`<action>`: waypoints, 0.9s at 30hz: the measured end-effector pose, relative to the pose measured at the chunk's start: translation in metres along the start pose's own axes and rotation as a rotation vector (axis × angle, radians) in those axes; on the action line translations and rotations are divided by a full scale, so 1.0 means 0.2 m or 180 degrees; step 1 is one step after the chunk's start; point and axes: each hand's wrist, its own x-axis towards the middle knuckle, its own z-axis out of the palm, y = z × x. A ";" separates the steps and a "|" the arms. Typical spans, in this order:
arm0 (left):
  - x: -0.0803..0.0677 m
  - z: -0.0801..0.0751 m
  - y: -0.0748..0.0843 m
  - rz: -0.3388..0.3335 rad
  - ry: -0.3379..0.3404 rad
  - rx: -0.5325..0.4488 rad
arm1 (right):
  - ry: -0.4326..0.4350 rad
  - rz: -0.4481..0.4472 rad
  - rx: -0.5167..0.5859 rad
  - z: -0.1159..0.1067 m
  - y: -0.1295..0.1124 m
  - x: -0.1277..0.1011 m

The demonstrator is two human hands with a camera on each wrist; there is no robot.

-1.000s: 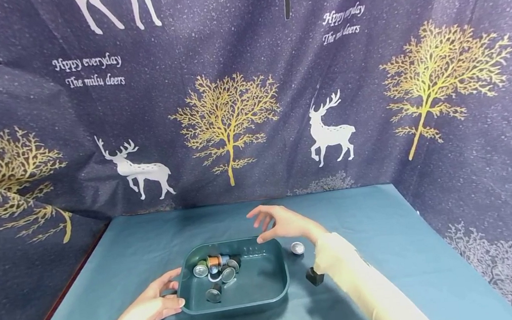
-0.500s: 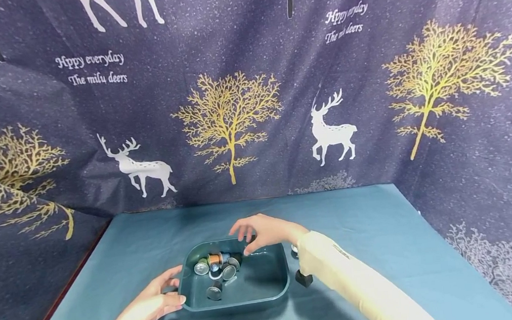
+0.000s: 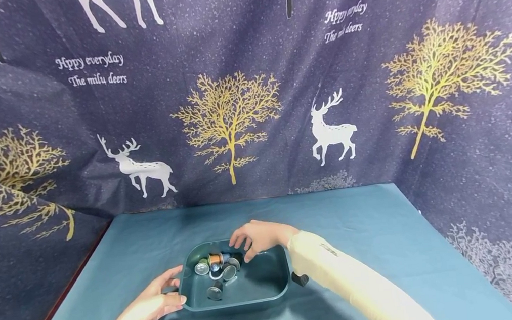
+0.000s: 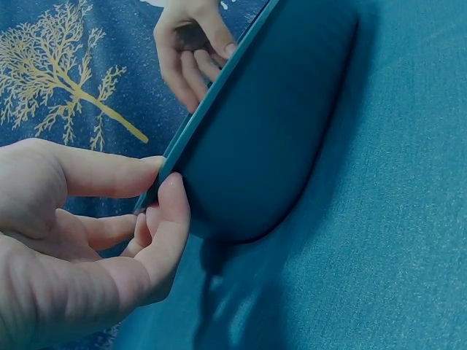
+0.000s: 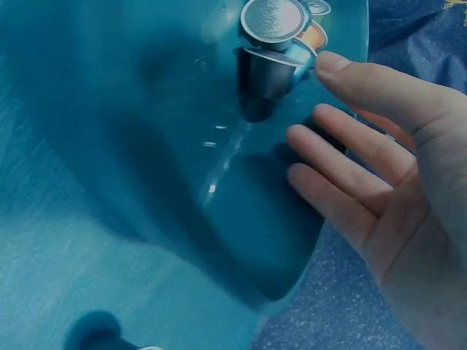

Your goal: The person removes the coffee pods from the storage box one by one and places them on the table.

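Teal tray (image 3: 267, 286) of coffee capsules (image 3: 215, 268) on the table (image 3: 372, 231), left hand (image 3: 152, 304) pinching its near-left rim (left wrist view shows thumb and fingers clasping), right hand (image 3: 255, 237) relaxed, now lower over the capsules.

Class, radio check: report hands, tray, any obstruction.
Left hand grips tray rim. Right hand open over capsules in tray. Dark object beside tray, not obstructing.

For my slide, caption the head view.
Left hand holds teal tray of coffee capsules; right hand reaches in.
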 end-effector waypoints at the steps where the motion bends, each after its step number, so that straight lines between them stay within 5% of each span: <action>1: 0.00 0.00 0.00 -0.0010 0.0001 -0.0005 | -0.0028 0.0018 -0.0009 0.00 -0.01 0.01; 27: -0.01 0.01 0.01 0.0020 0.0056 0.0022 | -0.0016 0.0209 -0.0754 0.08 -0.07 0.14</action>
